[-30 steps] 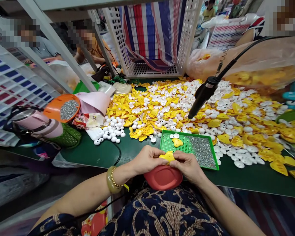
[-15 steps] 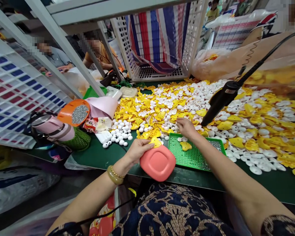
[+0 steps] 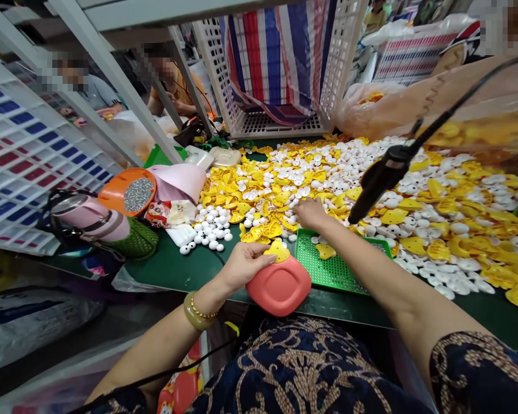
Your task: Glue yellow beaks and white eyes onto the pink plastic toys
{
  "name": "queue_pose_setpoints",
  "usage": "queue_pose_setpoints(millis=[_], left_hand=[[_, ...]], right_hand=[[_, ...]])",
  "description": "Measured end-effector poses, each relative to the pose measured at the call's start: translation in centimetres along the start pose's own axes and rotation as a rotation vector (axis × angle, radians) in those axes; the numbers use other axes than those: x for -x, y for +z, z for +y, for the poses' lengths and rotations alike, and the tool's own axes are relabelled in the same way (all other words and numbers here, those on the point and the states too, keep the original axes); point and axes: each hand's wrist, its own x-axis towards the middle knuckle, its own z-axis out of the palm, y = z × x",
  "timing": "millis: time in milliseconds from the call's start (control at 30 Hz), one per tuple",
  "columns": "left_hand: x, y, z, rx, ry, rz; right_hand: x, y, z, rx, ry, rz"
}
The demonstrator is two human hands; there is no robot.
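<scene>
My left hand (image 3: 247, 265) is closed on a rounded red plastic part (image 3: 280, 287) with a small yellow piece (image 3: 278, 249) at its top edge, thumb over the yellow piece. Past the tray's far edge, my right hand (image 3: 313, 214) reaches into the heap of yellow shells (image 3: 280, 198) and white round pieces (image 3: 345, 167); its fingertips are hidden among them. Below my right forearm lies a green perforated tray (image 3: 315, 276) with one yellow shell (image 3: 325, 251) in it. A black hanging power screwdriver (image 3: 377, 184) points down just right of my right hand.
White balls with black dots (image 3: 211, 227) lie left of the heap. An orange bowl (image 3: 107, 192) of small metal pieces and a pink flask (image 3: 92, 215) stand farther left. A white crate (image 3: 345, 63) rises behind. Metal bars (image 3: 112, 75) cross the upper left; people sit beyond.
My right hand has moved left and slightly farther into the heap. My left hand still holds the red part, almost in place. The view has shifted slightly.
</scene>
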Motion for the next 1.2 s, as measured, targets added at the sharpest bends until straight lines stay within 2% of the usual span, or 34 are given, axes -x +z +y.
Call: queue_pose_setpoints(millis=[133,267,333,467,533,633,800,1200], left_hand=[[1.0,0.2,1.3,-0.115,0.129,0.054],[2.3,-0.1,2.2,-0.300,0.311,0.108],[2.7,-0.2,2.3,-0.452,0.433,0.111],[2.5,0.1,2.4,-0.712,0.673,0.056],[2.3,0.6,2.6,-0.818,0.767,0.034],[2.2,1.5,3.1,-0.968,0.862,-0.018],[2.7,2.5,3.8,-1.186,0.945,-0.090],[3.3,3.2,3.6,-1.211,0.909,-0.174]], right_hand=[[0.5,-0.6,-0.2,-0.032,0.022,0.006],[4.0,-1.4,-0.9,-0.168,0.012,0.084],[6.6,-1.9,-1.4,-0.423,-0.052,0.113],[11.4,-2.7,-2.2,-1.136,-0.153,0.132],[13.2,-3.0,-2.5,-1.229,-0.128,0.138],[15.0,-3.4,-3.1,-1.206,-0.124,0.218],[16.8,-4.2,-4.0,-1.053,-0.207,0.371],[17.6,-5.4,-3.9,-0.862,-0.383,0.408]])
